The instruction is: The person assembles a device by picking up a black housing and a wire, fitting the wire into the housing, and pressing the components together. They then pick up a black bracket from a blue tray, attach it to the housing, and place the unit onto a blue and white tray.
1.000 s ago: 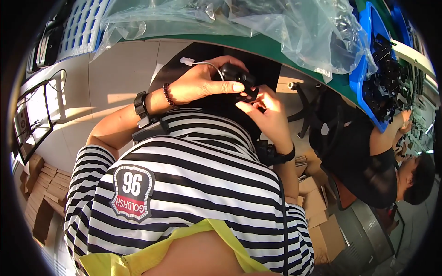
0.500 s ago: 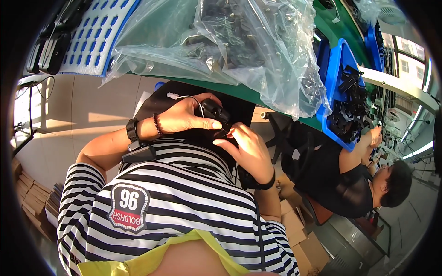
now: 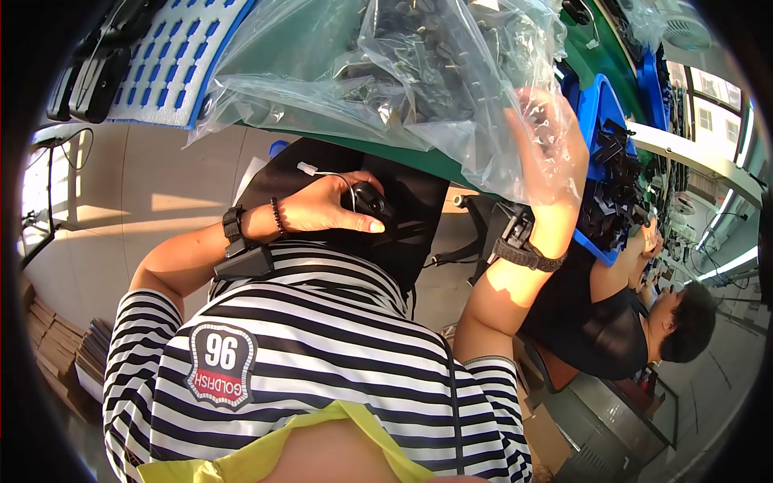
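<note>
My left hand [image 3: 326, 205] is closed around a small rounded black plastic housing [image 3: 369, 201] above my lap. A thin white wire with a white connector [image 3: 307, 168] runs out from it across the back of that hand. My right hand [image 3: 551, 149] is raised at the right end of a large clear plastic bag [image 3: 322, 105], its fingers stretched out and seen through the film. Nothing shows in that hand, though the glare on the plastic blurs the fingertips. Many small dark parts [image 3: 427, 48] lie inside the bag.
A blue bin [image 3: 600, 92] full of black plastic pieces [image 3: 612, 181] stands right of my right hand. At the far left lie a white foam tray [image 3: 173, 60] with blue slots and black housings [image 3: 101, 84]. A co-worker [image 3: 596, 322] sits close on the right.
My right hand has left the black housing and moved up and right to the plastic bag. My left hand still holds the housing in nearly the same place.
</note>
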